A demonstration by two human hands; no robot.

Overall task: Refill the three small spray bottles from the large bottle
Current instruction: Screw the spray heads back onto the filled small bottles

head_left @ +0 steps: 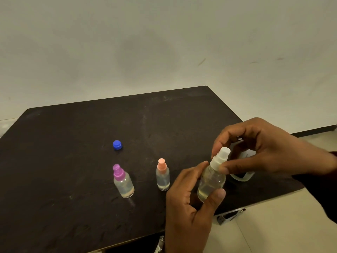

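Observation:
My left hand (189, 201) grips the body of a small clear spray bottle (211, 181), held tilted above the table's right part. My right hand (264, 148) pinches that bottle's white spray head (219, 158) between thumb and fingers. A small bottle with a purple spray head (123, 181) stands upright at centre left. Another small bottle with a pink spray head (162, 175) stands upright just right of it. Behind my right hand a clear large bottle (242, 175) is mostly hidden; only its lower edge shows. A blue cap (117, 144) lies loose on the table behind the purple bottle.
The dark table (63, 161) has its far edge against a pale wall (164, 42). Its right edge runs diagonally by my right arm, with light floor tiles (273, 234) beyond. A metal bracket (229, 216) shows under the near right edge.

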